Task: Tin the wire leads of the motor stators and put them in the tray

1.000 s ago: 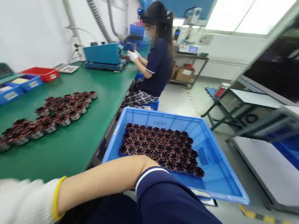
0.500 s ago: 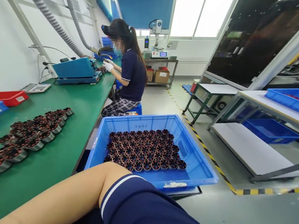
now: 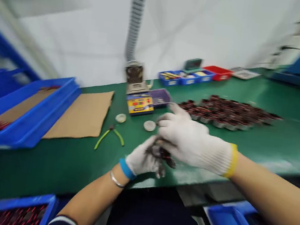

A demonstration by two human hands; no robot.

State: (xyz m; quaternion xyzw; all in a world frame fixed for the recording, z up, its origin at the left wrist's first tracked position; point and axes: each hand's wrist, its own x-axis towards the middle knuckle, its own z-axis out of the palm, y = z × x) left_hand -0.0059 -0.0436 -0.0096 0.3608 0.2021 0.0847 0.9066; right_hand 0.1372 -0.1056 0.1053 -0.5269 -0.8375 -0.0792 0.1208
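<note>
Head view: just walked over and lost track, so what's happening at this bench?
A person in white gloves works at a green bench. The left hand and right hand meet over a small dark part, too blurred to identify. More dark round parts sit grouped to the right; green-handled pliers lie beside cardboard.

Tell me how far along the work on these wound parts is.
Done, seemingly: a batch of wound parts stands in rows on the green bench. In hand: both gloved hands, left hand and right hand, close on one dark part, blurred. Left: red parts fill the blue tray at left.
</note>
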